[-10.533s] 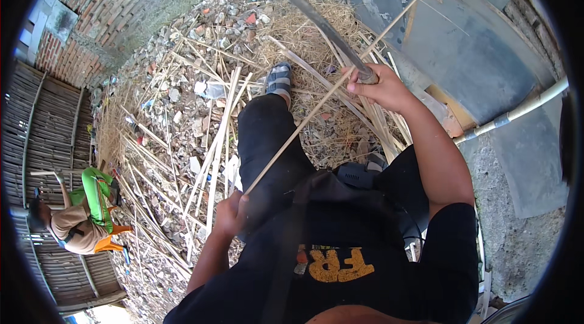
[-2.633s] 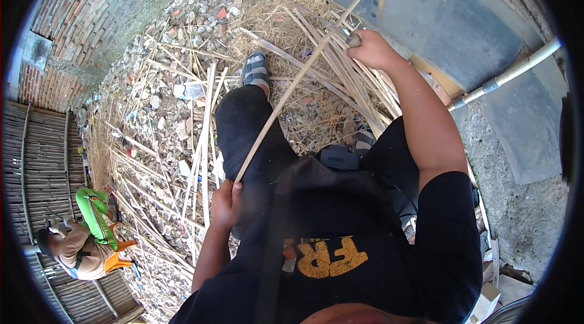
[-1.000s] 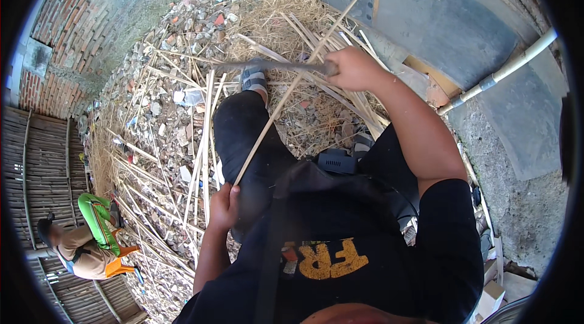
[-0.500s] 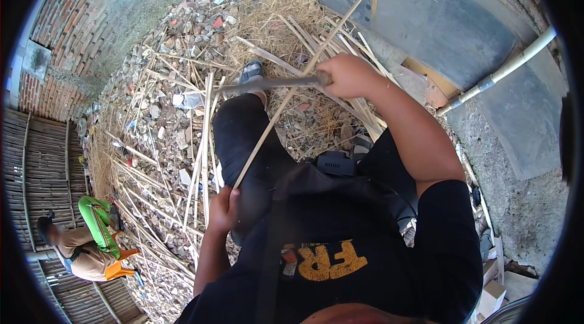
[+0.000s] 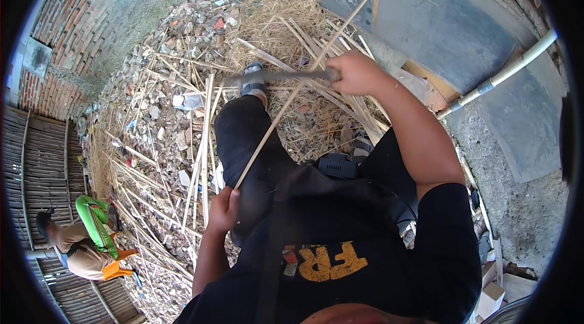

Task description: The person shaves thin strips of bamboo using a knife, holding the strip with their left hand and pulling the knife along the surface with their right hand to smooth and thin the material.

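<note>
Left hand (image 5: pixel 224 209): fingers closed round the near end of a long, thin, pale-tan bamboo strip (image 5: pixel 275 125), thumb on top. Strip runs from there diagonally up and right, over the black-trousered left leg (image 5: pixel 243 132), far end out in front of the dark grey sheet panels (image 5: pixel 444 35). Right hand (image 5: pixel 359 73): fingers clenched on the handle of a long, dark, straight-bladed knife (image 5: pixel 278 76). Blade points left, roughly level in view, slightly blurred; it crosses the strip just left of the right fist. Can't tell if edge and strip touch. Blade tip area overlaps the grey strapped sandal (image 5: pixel 253 83) in view. Loose pale split strips (image 5: pixel 202 147) lie on the rubble ground (image 5: pixel 173 120) to the left. Dry straw heap (image 5: pixel 277 13) ahead. Co-worker in tan top and green trousers (image 5: pixel 88 254) sits far left on an orange plastic seat (image 5: pixel 115 270).
</note>
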{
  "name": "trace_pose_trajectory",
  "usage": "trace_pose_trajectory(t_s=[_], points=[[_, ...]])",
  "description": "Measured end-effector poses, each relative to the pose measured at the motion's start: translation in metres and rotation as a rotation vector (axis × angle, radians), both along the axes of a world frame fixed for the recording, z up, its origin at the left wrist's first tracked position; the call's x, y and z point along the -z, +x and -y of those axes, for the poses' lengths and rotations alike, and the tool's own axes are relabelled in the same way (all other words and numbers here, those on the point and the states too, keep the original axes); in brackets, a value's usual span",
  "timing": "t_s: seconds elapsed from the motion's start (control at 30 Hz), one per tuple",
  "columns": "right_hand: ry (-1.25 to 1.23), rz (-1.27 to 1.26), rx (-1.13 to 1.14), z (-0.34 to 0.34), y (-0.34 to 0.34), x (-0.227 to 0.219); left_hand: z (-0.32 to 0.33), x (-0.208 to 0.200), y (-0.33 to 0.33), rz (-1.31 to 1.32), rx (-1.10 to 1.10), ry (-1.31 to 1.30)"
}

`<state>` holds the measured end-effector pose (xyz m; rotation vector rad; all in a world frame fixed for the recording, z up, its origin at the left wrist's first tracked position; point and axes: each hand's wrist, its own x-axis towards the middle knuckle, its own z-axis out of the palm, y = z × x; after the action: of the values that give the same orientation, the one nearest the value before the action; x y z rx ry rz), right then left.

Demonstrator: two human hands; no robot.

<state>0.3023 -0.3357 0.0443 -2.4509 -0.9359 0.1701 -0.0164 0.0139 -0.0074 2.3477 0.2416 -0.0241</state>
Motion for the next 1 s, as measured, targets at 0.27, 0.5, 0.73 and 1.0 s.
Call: trace_pose_trajectory(t_s=[0.27,0.5,0.73,1.0], points=[[0.143,-0.2,0.283,0.026,0.033,0.016,0.01,-0.005,0.003,0.028,-0.009,-0.019],[0.078,0.063,0.104,0.014,0.023,0.013,-0.006,-0.005,-0.002,-0.058,0.005,0.018],[0.141,-0.071,0.137,0.03,0.015,0.001,-0.004,-0.018,0.005,-0.079,0.076,-0.005],[-0.034,0.018,0.057,-0.007,-0.011,-0.023,-0.012,-0.006,-0.001,-0.108,0.081,-0.095]])
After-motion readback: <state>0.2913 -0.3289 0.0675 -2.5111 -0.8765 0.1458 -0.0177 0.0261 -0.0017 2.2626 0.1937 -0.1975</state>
